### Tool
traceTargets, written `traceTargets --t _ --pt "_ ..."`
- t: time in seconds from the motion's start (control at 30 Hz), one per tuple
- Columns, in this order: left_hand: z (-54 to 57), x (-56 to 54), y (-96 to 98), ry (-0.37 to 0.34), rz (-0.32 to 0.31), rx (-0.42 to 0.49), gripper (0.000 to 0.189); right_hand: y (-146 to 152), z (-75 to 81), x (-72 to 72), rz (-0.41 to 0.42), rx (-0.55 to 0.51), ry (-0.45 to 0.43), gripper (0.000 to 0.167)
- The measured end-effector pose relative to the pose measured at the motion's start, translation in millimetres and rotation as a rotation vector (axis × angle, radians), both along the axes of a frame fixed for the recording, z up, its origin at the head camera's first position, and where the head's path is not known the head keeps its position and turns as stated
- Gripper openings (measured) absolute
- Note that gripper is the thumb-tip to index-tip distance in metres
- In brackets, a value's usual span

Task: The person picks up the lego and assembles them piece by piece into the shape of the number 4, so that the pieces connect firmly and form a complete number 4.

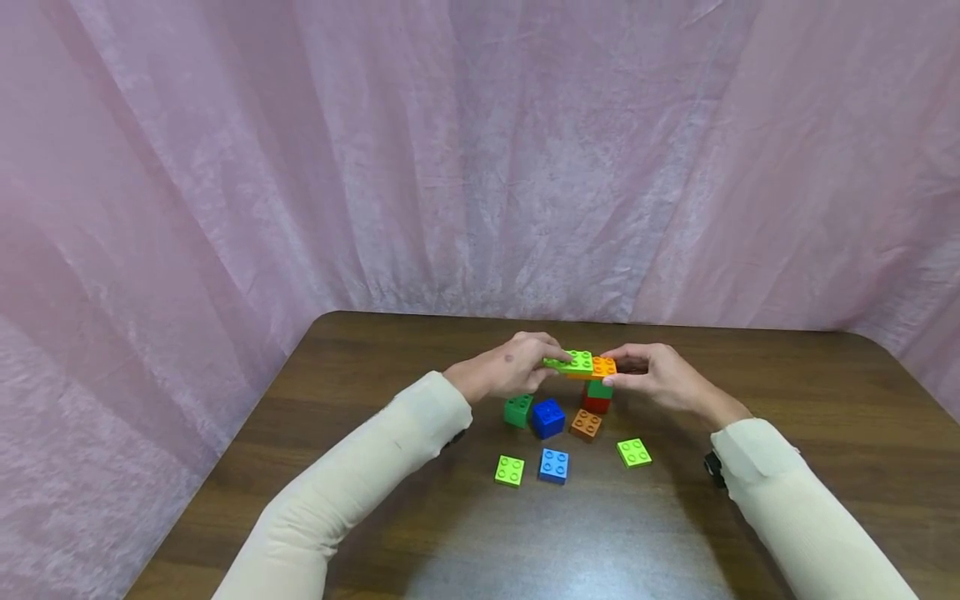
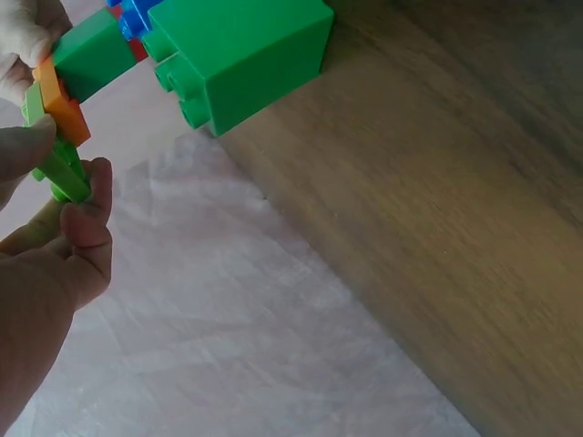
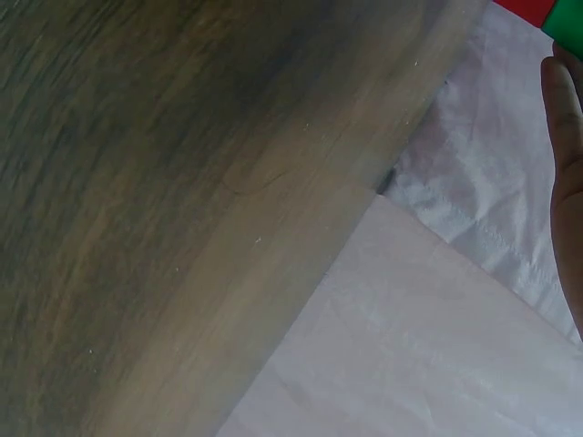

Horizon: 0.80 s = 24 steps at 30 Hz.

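I have the left hand (image 1: 521, 364) clamped on a flat lime-green plastic block (image 1: 581, 359); the fingers cover its left end. The right hand (image 1: 663, 379) pinches a flat orange plastic block (image 1: 604, 367), partly hidden under the lime-green one. Both sit above a green plastic block (image 1: 599, 389) and a red plastic block (image 1: 596, 405). The right wrist view crops this stack, and I cannot see the pinch there.

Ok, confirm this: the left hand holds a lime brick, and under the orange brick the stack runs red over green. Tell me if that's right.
Not quite: the order is flipped. Under the orange brick, the head view shows the green brick over the red brick; the left hand does hold a lime brick.
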<state>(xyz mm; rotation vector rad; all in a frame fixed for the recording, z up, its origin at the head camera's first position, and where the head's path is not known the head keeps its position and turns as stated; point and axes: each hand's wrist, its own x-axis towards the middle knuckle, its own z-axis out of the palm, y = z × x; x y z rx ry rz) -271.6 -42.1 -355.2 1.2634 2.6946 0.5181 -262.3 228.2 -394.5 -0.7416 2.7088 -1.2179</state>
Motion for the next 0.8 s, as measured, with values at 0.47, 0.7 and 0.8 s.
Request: traceTargets --t 0.47,0.7,0.8 --pt "1.4 -3.5 -11.6 -0.084 -0.014 0.076 0.047 4 1.2 3.1 0.004 0.000 0.013 0.042" --pt "-4.5 -2.8 -37.0 -0.146 0.066 0.170 0.047 -1 1.0 2.1 0.008 -0.011 0.010 0.042" --pt "-7.4 -0.4 -45.9 -0.147 0.090 0.205 0.045 -1 1.1 2.4 0.006 -0.013 0.005 0.042"
